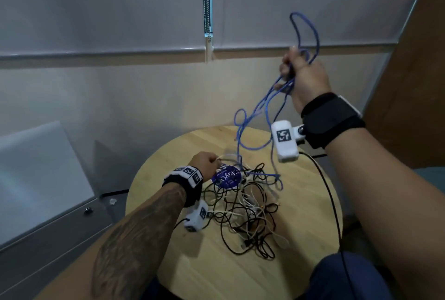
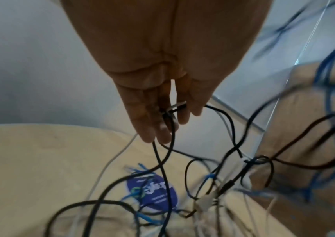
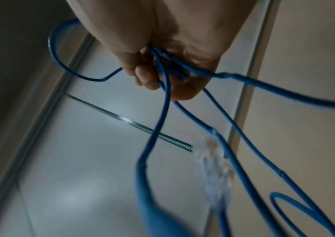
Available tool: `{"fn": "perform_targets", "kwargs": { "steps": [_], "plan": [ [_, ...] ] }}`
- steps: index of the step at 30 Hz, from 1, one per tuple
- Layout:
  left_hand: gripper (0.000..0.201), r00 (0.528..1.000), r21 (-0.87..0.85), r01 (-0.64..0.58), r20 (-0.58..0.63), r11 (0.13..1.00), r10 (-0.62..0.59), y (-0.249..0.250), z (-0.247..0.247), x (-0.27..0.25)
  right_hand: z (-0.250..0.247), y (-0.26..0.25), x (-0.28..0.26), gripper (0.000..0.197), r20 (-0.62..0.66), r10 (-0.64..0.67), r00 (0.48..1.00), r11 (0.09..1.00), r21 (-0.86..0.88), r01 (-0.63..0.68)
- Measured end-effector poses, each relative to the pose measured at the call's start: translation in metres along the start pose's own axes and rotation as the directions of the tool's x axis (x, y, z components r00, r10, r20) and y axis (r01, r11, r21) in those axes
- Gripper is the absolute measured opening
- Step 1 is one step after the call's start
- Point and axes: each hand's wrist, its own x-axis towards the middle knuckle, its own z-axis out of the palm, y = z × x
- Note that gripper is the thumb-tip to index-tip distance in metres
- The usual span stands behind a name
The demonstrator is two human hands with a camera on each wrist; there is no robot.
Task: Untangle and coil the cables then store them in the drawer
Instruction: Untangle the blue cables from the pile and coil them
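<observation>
Right hand (image 1: 304, 75) raised, gripping blue cable (image 1: 255, 111) loops; left hand (image 2: 162, 102) low over the table (image 1: 301, 215), apparently pinching a black cable (image 2: 166, 160)

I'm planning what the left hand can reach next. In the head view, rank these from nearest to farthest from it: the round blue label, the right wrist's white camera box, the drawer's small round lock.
1. Round blue label: beside the left hand, on its right.
2. Right wrist's white camera box: farther right, above the table.
3. Drawer's small round lock: farthest, down left, off the table.
</observation>
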Motion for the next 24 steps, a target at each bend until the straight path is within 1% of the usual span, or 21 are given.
{"fn": "perform_targets", "kwargs": {
  "steps": [1, 3, 4, 5, 6, 7, 8, 9, 10, 11, 12, 14, 15, 16, 18, 20, 21, 22, 23, 24],
  "plan": [
    [0.026, 0.999, 0.059, 0.037, 0.019, 0.998, -0.038, -0.006, 0.002, -0.002, 0.0, -0.008, 0.003, 0.033, -0.026, -0.012, 1.0, 0.995, 0.095, 0.014],
    [0.028, 0.989, 0.104, 0.13, 0.059, 0.986, -0.136, -0.018, 0.004, -0.006, -0.001, -0.023, 0.008, 0.035, -0.081, -0.025, 0.996, 0.961, 0.271, 0.046],
    [0.026, 0.982, 0.124, 0.16, 0.077, 0.979, -0.17, -0.021, 0.003, -0.009, -0.002, -0.029, 0.009, 0.036, -0.1, -0.034, 0.994, 0.945, 0.321, 0.065],
    [0.03, 0.977, 0.134, 0.181, 0.089, 0.974, -0.193, -0.023, 0.003, -0.01, -0.002, -0.033, 0.01, 0.037, -0.105, -0.047, 0.993, 0.936, 0.342, 0.08],
    [0.038, 0.979, 0.136, 0.179, 0.076, 0.975, -0.19, -0.022, 0.0, -0.012, -0.002, -0.035, 0.011, 0.038, -0.098, -0.058, 0.994, 0.932, 0.352, 0.089],
    [0.045, 0.988, 0.109, 0.143, 0.033, 0.984, -0.148, -0.017, -0.003, -0.012, -0.001, -0.036, 0.012, 0.038, -0.085, -0.066, 0.994, 0.929, 0.359, 0.093],
    [0.047, 0.997, 0.054, 0.069, -0.029, 0.996, -0.068, -0.007, -0.008, -0.014, 0.0, -0.035, 0.014, 0.037, -0.068, -0.075, 0.995, 0.926, 0.364, 0.094],
    [0.043, 0.994, -0.038, -0.035, -0.105, 0.999, 0.031, 0.005, -0.011, -0.015, 0.003, -0.034, 0.016, 0.037, -0.052, -0.08, 0.995, 0.927, 0.363, 0.094],
    [0.036, 0.982, -0.161, -0.13, -0.16, 0.978, 0.104, 0.021, -0.014, -0.018, 0.006, -0.032, 0.017, 0.036, -0.041, -0.083, 0.996, 0.93, 0.356, 0.092],
    [0.03, 0.971, -0.292, -0.205, -0.183, 0.934, 0.156, 0.038, -0.016, -0.023, 0.01, -0.031, 0.018, 0.035, -0.034, -0.083, 0.996, 0.935, 0.342, 0.09],
    [0.029, 0.966, -0.417, -0.246, -0.179, 0.875, 0.186, 0.055, -0.017, -0.028, 0.013, -0.03, 0.018, 0.034, -0.028, -0.086, 0.996, 0.94, 0.329, 0.091],
    [0.029, 0.972, -0.602, -0.228, -0.1, 0.765, 0.211, 0.082, -0.017, -0.033, 0.017, -0.027, 0.016, 0.034, -0.022, -0.091, 0.996, 0.943, 0.319, 0.093],
    [0.029, 0.97, -0.63, -0.223, -0.065, 0.744, 0.236, 0.087, -0.014, -0.031, 0.018, -0.026, 0.016, 0.034, -0.027, -0.093, 0.995, 0.943, 0.319, 0.097],
    [0.027, 0.963, -0.607, -0.242, -0.054, 0.757, 0.265, 0.089, -0.011, -0.029, 0.018, -0.026, 0.017, 0.034, -0.038, -0.099, 0.994, 0.942, 0.319, 0.106],
    [0.012, 0.959, -0.49, -0.272, -0.063, 0.828, 0.278, 0.081, -0.009, -0.021, 0.015, -0.027, 0.018, 0.034, -0.068, -0.111, 0.992, 0.945, 0.302, 0.126],
    [0.018, 0.974, -0.415, -0.225, -0.088, 0.882, 0.207, 0.072, -0.015, -0.016, 0.006, -0.029, 0.02, 0.033, -0.074, -0.08, 0.994, 0.958, 0.271, 0.097],
    [0.019, 0.982, -0.382, -0.189, -0.083, 0.904, 0.171, 0.067, -0.019, -0.013, -0.001, -0.03, 0.02, 0.034, -0.07, -0.051, 0.996, 0.965, 0.253, 0.068],
    [0.018, 0.99, -0.395, -0.144, -0.06, 0.907, 0.131, 0.062, -0.024, -0.012, -0.009, -0.03, 0.021, 0.034, -0.074, -0.036, 0.997, 0.978, 0.201, 0.051],
    [0.019, 0.997, -0.485, -0.068, -0.016, 0.872, 0.069, 0.055, -0.029, -0.012, -0.018, -0.028, 0.022, 0.033, -0.081, -0.048, 0.996, 0.992, 0.113, 0.057],
    [0.021, 1.0, -0.611, 0.013, 0.031, 0.792, 0.007, 0.047, -0.034, -0.011, -0.027, -0.024, 0.024, 0.033, -0.092, -0.081, 0.992, 0.997, -0.016, 0.08]
  ]
}}
